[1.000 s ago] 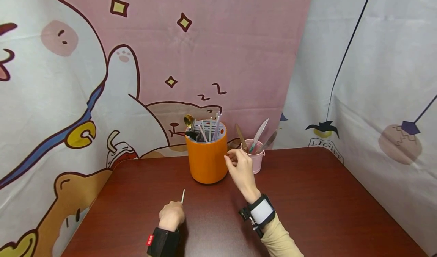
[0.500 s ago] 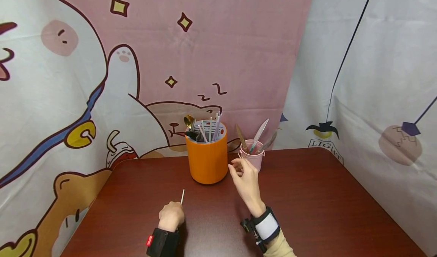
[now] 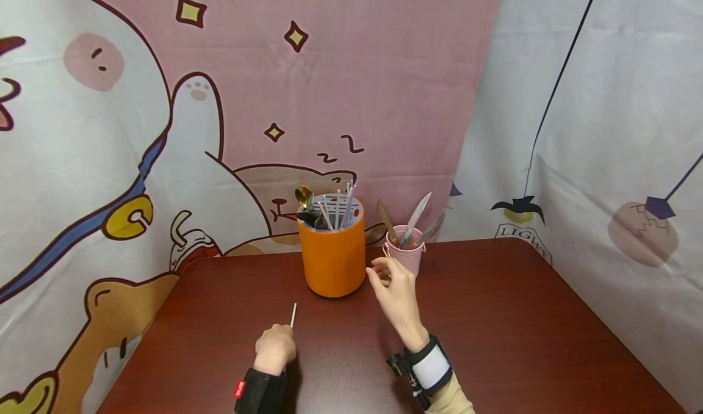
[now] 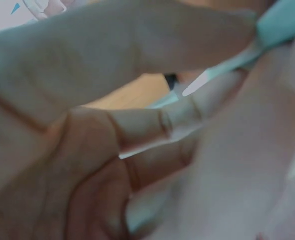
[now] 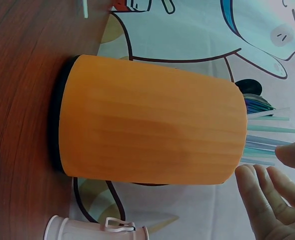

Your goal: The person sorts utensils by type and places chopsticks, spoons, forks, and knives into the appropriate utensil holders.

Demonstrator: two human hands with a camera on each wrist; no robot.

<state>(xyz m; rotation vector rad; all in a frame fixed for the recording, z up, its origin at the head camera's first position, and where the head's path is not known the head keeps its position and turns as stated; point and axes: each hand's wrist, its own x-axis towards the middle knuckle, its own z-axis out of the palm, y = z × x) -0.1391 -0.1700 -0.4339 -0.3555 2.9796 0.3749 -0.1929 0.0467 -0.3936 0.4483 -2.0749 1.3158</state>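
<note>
My left hand (image 3: 276,345) rests low over the table, fingers curled round a thin white straw-like stick (image 3: 293,315) that juts out past the knuckles. Close up in the left wrist view, pale strips (image 4: 196,83) show between the fingers; their number is unclear. My right hand (image 3: 396,290) hovers in front of the pink bucket (image 3: 405,256) with fingers loosely bent, holding nothing. To its left stands an orange cylinder holder (image 3: 333,261), containing a gold spoon (image 3: 303,195), dark utensils and several pale straws (image 3: 348,206). Knife-like blades (image 3: 420,211) stick up from the bucket.
Both containers stand near the back edge of the dark red-brown table (image 3: 494,341). A printed cartoon cloth (image 3: 384,84) hangs right behind them, and a grey-white cloth (image 3: 604,127) covers the right side.
My right hand has drawn back slightly toward me and to the right, away from the orange holder. My left hand stays in place with the stick.
</note>
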